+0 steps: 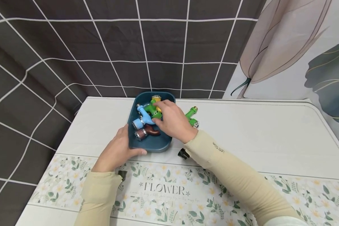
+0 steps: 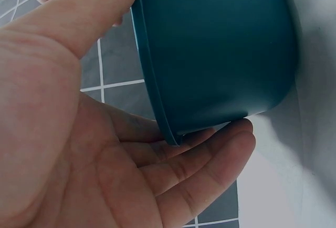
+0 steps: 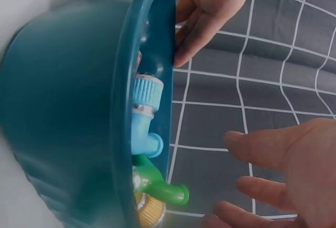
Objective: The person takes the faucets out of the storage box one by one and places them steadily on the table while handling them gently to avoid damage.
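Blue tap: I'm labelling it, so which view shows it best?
The head view: looking into the bin, it shows the blue tap from knob to threaded stem. The right wrist view shows its knob and body, the rim hiding part; the left wrist view shows none.

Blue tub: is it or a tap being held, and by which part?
Neither is gripped: the left hand rests against the outside of the tub; the right hand holds nothing.

the head view is bright; both wrist views are dimmer, the left showing soft shadow on the tabletop point(image 2: 315, 133).
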The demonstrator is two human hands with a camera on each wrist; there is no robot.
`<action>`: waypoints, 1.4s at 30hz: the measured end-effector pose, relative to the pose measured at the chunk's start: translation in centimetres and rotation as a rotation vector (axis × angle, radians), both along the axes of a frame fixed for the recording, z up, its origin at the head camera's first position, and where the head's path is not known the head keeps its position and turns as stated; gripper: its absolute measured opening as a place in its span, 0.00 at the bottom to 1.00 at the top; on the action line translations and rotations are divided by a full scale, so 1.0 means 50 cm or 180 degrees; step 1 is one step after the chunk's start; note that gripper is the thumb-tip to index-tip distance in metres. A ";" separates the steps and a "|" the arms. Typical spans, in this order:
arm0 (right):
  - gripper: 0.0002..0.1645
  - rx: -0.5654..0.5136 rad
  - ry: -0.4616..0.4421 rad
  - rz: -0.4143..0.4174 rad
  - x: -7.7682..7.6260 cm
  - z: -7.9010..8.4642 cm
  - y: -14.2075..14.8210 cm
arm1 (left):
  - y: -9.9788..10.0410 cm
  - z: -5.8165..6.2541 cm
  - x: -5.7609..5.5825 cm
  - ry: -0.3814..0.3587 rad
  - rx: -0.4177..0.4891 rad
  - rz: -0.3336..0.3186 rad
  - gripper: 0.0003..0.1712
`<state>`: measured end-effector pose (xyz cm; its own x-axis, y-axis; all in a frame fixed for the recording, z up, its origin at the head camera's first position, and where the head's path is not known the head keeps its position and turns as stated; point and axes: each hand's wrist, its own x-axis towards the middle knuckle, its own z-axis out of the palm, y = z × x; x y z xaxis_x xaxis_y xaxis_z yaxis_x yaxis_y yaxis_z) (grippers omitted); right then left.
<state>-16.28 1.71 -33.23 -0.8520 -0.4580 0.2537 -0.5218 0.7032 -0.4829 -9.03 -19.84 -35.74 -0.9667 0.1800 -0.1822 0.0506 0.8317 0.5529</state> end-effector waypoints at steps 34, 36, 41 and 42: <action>0.34 0.0375 -0.0522 0.0246 -0.036 -0.033 -0.056 | -0.003 0.001 0.005 0.0039 -0.0027 -0.0002 0.70; 0.35 0.0411 -0.0578 0.0268 -0.037 -0.037 -0.057 | -0.003 0.001 0.006 0.0038 -0.0032 0.0002 0.70; 0.34 0.0514 -0.0582 0.0313 -0.042 -0.045 -0.057 | -0.002 0.003 0.005 0.0055 -0.0017 -0.0024 0.70; 0.34 0.0526 -0.0570 0.0314 -0.043 -0.046 -0.057 | -0.002 0.003 0.004 0.0061 -0.0013 -0.0024 0.69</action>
<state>-18.45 -1.13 -35.54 -0.8257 -0.5638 0.0177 -0.5084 0.7302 -0.4565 -8.82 -19.92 -35.59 -0.9686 0.1866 -0.1644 0.0675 0.8335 0.5484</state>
